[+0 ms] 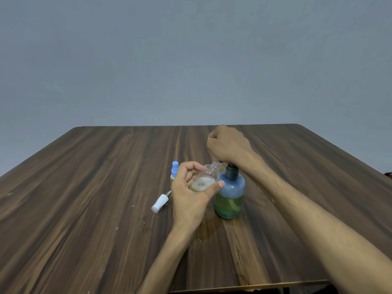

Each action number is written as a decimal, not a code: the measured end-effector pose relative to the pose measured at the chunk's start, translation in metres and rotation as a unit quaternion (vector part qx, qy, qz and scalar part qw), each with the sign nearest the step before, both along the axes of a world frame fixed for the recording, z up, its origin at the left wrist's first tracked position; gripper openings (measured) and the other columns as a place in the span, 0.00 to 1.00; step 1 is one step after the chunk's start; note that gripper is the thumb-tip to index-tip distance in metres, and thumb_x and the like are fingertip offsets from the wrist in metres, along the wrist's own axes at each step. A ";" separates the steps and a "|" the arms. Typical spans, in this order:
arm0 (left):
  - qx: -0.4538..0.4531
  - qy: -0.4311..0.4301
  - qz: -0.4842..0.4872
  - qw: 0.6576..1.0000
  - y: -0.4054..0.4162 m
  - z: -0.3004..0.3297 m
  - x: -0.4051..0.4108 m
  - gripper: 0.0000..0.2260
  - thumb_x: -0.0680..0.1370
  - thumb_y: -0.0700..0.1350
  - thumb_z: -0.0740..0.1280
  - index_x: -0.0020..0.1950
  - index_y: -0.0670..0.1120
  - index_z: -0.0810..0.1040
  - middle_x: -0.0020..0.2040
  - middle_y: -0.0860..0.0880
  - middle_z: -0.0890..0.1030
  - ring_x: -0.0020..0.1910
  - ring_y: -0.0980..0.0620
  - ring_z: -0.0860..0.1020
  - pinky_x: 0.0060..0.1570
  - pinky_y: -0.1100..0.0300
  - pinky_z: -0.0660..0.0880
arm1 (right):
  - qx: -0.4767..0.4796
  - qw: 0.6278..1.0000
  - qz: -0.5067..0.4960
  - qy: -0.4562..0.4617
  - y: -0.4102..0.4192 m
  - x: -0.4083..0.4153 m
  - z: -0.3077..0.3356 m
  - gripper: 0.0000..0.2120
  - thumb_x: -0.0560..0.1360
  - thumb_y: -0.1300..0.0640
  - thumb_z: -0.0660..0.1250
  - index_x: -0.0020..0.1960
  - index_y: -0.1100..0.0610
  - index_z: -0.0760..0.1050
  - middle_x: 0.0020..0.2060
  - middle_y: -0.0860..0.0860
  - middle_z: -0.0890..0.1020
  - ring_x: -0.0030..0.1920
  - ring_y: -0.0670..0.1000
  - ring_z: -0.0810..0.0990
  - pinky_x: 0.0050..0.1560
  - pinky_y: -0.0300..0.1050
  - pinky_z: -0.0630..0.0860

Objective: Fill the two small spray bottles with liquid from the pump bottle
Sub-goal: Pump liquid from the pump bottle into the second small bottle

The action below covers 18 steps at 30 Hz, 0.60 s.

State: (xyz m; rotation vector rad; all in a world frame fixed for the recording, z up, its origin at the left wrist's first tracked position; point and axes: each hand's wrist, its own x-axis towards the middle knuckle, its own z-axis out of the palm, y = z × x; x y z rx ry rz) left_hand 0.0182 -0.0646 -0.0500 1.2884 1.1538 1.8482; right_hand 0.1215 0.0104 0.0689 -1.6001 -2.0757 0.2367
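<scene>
1. The left hand (188,194) wraps its fingers and thumb round the open spray bottle (206,177), tilting its bare neck toward the spout of the pump bottle (230,194).
2. The right hand (228,145) is curled into a fist and bears down on the pump head; it holds nothing that I can see.
3. The clear bottle looks light, thin-walled and likely slick if wet; a grip round its lower body, as now, seems soundest, and a hard squeeze could push the foamy liquid back out.
4. The pump bottle, about half full of green liquid, stands upright on the table (84,187) and is probably heavy enough to stay put under pressing.
5. The blue-capped spray bottle (175,170) stands just behind the left hand, mostly hidden. A loose white sprayer cap (159,203) lies nearby.
6. The spout tip and the pump head are covered by the fist.
</scene>
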 end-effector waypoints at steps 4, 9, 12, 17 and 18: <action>0.007 0.000 0.000 1.000 -0.001 0.002 0.000 0.23 0.63 0.40 0.85 0.53 0.47 0.79 0.49 0.51 0.86 0.52 0.51 0.85 0.54 0.55 0.82 | 0.013 1.000 0.002 0.010 0.002 0.000 0.002 0.14 0.72 0.63 0.58 0.29 0.53 0.63 0.26 0.49 0.71 0.31 0.53 0.71 0.33 0.45 0.66; 0.003 0.002 0.004 1.000 -0.001 0.001 0.001 0.23 0.63 0.42 0.84 0.53 0.46 0.79 0.49 0.49 0.86 0.53 0.48 0.85 0.56 0.49 0.83 | 0.003 1.000 -0.006 -0.004 -0.001 0.001 0.000 0.13 0.72 0.62 0.58 0.29 0.54 0.66 0.27 0.49 0.74 0.33 0.56 0.74 0.33 0.45 0.66; 0.003 0.001 0.006 1.000 -0.001 0.001 0.000 0.23 0.63 0.40 0.84 0.53 0.45 0.79 0.49 0.50 0.86 0.52 0.49 0.85 0.56 0.50 0.83 | 0.017 1.000 -0.002 0.007 0.000 0.001 0.004 0.13 0.73 0.62 0.58 0.30 0.53 0.67 0.28 0.50 0.75 0.37 0.60 0.83 0.35 0.47 0.73; -0.003 0.003 0.001 1.000 0.000 0.000 0.000 0.23 0.64 0.38 0.85 0.53 0.45 0.79 0.48 0.50 0.86 0.52 0.49 0.86 0.54 0.50 0.83 | 0.000 1.000 -0.008 -0.015 -0.002 0.000 0.002 0.12 0.73 0.62 0.58 0.30 0.55 0.67 0.29 0.49 0.75 0.33 0.54 0.73 0.32 0.45 0.65; -0.002 0.003 0.003 1.000 0.000 -0.001 0.000 0.23 0.64 0.39 0.85 0.53 0.46 0.79 0.48 0.50 0.86 0.51 0.49 0.85 0.54 0.50 0.83 | 0.005 1.000 -0.006 -0.003 -0.001 0.001 0.004 0.12 0.73 0.62 0.58 0.31 0.54 0.66 0.28 0.49 0.75 0.33 0.55 0.75 0.33 0.45 0.67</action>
